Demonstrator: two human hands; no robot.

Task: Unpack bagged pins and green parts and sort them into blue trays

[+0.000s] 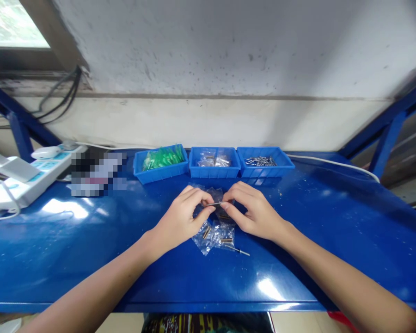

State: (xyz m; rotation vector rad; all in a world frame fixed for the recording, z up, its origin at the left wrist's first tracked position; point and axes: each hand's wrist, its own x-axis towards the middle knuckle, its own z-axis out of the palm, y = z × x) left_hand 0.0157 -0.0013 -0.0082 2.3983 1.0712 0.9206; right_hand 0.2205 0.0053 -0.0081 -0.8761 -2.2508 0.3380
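My left hand (189, 210) and my right hand (251, 210) meet over the middle of the table. Between their fingertips they pinch a thin metal pin (213, 204), one hand at each end. Small clear plastic bags (205, 245) lie under and in front of the hands, with brass-coloured cylindrical pieces (226, 240) showing inside. Another thin metal pin (241, 251) with a dark section lies loose on the blue surface, beside the bags. My fingers hide parts of the bags farther back.
Behind the hands stand three blue bins: one with green packets (162, 158), one with clear bags (215, 160), one with loose metal pins (261, 161). A white power strip (38, 178) with plugs and a blurred-out item (99, 171) sit at the left. A white cable (333, 162) runs along the back.
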